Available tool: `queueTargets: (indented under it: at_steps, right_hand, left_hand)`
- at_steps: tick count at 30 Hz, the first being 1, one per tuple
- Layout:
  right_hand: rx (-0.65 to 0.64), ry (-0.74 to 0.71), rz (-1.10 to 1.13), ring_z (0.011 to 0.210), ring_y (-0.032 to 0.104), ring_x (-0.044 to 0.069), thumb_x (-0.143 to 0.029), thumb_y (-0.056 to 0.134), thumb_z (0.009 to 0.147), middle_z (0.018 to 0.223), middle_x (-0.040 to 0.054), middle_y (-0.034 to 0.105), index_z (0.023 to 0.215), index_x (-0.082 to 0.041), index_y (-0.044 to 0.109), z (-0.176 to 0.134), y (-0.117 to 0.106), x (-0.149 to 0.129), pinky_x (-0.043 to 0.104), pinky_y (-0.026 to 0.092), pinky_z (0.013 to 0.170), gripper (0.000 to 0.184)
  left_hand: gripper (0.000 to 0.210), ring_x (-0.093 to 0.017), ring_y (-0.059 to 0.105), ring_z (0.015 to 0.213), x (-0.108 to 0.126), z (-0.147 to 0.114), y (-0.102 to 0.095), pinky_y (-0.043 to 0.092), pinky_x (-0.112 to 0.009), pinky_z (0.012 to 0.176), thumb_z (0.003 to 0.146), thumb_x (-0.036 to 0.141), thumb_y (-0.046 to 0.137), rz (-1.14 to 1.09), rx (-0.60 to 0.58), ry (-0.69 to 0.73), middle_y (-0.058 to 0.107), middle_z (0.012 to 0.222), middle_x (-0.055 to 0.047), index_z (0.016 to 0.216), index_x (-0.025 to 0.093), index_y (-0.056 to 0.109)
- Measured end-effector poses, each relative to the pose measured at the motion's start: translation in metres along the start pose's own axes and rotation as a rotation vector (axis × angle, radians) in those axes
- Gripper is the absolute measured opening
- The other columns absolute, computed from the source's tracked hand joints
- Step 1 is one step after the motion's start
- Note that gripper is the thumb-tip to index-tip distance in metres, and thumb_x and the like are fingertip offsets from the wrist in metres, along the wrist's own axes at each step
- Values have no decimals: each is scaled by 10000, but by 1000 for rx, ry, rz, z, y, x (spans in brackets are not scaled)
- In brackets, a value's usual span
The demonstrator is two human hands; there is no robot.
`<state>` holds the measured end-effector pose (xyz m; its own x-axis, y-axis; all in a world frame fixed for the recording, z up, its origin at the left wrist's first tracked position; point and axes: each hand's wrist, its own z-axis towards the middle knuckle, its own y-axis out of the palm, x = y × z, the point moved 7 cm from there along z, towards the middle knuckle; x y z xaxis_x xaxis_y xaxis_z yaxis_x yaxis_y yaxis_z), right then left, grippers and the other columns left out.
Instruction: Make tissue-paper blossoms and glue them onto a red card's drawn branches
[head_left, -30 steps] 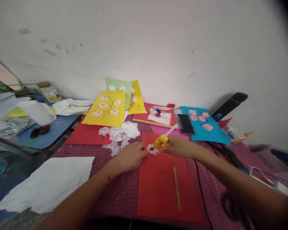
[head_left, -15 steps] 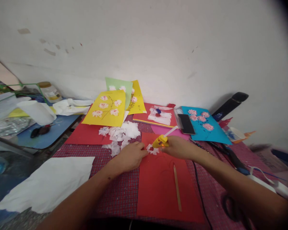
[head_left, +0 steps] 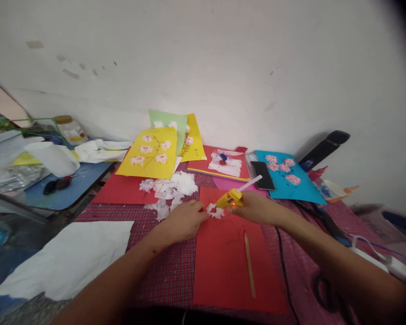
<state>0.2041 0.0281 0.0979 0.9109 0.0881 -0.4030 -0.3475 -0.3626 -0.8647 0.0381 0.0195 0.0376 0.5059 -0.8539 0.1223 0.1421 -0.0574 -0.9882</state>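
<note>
My right hand (head_left: 257,208) is closed round a yellow hot glue gun (head_left: 229,197). A white glue stick (head_left: 249,183) juts from its back, and a small orange light glows on it. The nozzle points down-left at a small ring-shaped white tissue-paper flower (head_left: 215,211) on the red sheet (head_left: 230,271). My left hand (head_left: 186,222) has its fingertips pinched at the flower's left edge. A wooden pencil (head_left: 249,266) lies on the red sheet beside faint drawn lines. Crumpled white paper pieces (head_left: 179,184) are heaped beyond my left hand.
Yellow flower card (head_left: 152,155) and blue flower card (head_left: 291,176) lie toward the wall. A phone (head_left: 264,175) rests beside the blue card. White paper (head_left: 71,257) lies at the left. A black cord (head_left: 282,262) runs along the right, near scissors (head_left: 325,293).
My right hand has shifted slightly right with the glue gun, and its nozzle has drawn back from the middle of the flower. My left hand stays in place.
</note>
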Motion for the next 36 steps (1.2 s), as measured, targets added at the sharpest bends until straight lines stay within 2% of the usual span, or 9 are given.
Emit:
queueTargets:
  at_steps: [5, 9, 15, 17, 22, 24, 26, 29, 36]
  right_hand:
    - [-1, -43, 51, 801, 680, 217, -348, 551, 850, 926, 33, 748, 1097, -229, 727, -6, -5, 1, 291, 492, 719, 326]
    - [16, -4, 152, 730, 650, 188, -360, 566, 839, 863, 32, 723, 1061, -200, 721, -13, -7, 9, 262, 478, 636, 315]
    - [21, 131, 431, 432, 490, 111, -442, 601, 834, 524, -28, 560, 872, -157, 698, -25, 3, 36, 216, 359, 416, 303]
    - [26, 167, 589, 421, 491, 106, -437, 654, 809, 498, -24, 560, 811, -150, 686, -31, 9, 46, 211, 362, 408, 289]
    - [170, 281, 1191, 605, 640, 140, -428, 727, 804, 776, 25, 688, 1004, -194, 632, -51, 31, 88, 231, 515, 511, 322]
    - [192, 338, 1295, 569, 630, 136, -473, 683, 844, 722, 19, 668, 1003, -190, 617, -57, 44, 112, 242, 534, 508, 332]
    - [184, 391, 1288, 492, 596, 130, -519, 624, 879, 622, 5, 633, 993, -182, 608, -61, 55, 135, 236, 520, 458, 356]
    - [224, 441, 1199, 423, 576, 128, -513, 622, 882, 583, 20, 640, 944, -159, 607, -61, 62, 164, 220, 485, 380, 360]
    - [185, 406, 1285, 523, 642, 143, -398, 631, 899, 677, 48, 690, 1078, -153, 605, -49, 66, 180, 190, 475, 383, 304]
  left_hand:
    - [199, -223, 544, 917, 0, 0, 1, 443, -346, 804, 898, 144, 487, 1, -1, 9, 591, 994, -80, 998, 193, 651]
    - [200, -223, 541, 923, -1, 0, 2, 442, -348, 822, 903, 147, 480, -4, 6, 16, 590, 985, -79, 996, 193, 651]
    - [192, -222, 539, 938, 0, 0, 3, 447, -347, 845, 902, 146, 483, -7, 7, 23, 588, 1004, -78, 999, 193, 642]
    - [181, -222, 539, 946, 0, 1, 2, 446, -347, 851, 897, 141, 488, -5, 4, 23, 587, 1013, -79, 983, 188, 640]
    - [189, -220, 536, 936, 0, 1, 2, 444, -352, 860, 888, 120, 478, -9, -11, 22, 586, 1016, -79, 975, 185, 633]
    - [195, -216, 537, 941, 0, 1, 3, 441, -353, 872, 891, 120, 472, -23, -19, 22, 586, 1026, -81, 981, 185, 632]
    - [203, -215, 541, 952, -1, 1, 4, 439, -351, 881, 891, 115, 467, -36, -19, 11, 587, 1037, -82, 981, 187, 635]
    - [235, -218, 545, 982, -2, 2, 5, 437, -352, 891, 877, 98, 465, -48, -2, 1, 590, 1051, -81, 1001, 192, 641]
    - [271, -212, 548, 986, -2, 3, 4, 441, -347, 881, 855, 83, 461, -83, 12, -5, 590, 1049, -69, 1010, 208, 645]
